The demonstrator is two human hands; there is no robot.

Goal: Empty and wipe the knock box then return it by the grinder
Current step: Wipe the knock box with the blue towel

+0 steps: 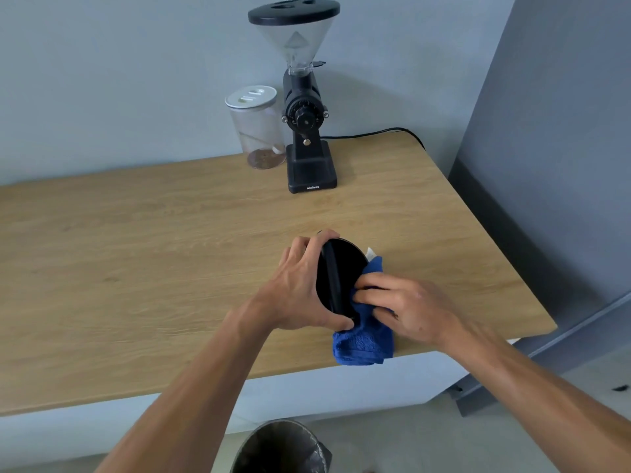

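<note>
The black round knock box (345, 264) is held tilted on its side above the wooden counter, its open mouth facing right and its knock bar across the opening. My left hand (300, 285) grips its left side and rim. My right hand (406, 308) presses a blue cloth (363, 339) into the lower part of the mouth; the cloth's loose end hangs down over the counter's front edge. The black grinder (307, 131) with its clear hopper stands at the back of the counter, well beyond the box.
A clear jar (257, 128) with a white lid stands just left of the grinder. The grinder's cord (375, 133) runs right along the wall. A lined bin (283, 448) stands on the floor below the counter edge (205, 387). A grey cabinet (546, 165) rises on the right.
</note>
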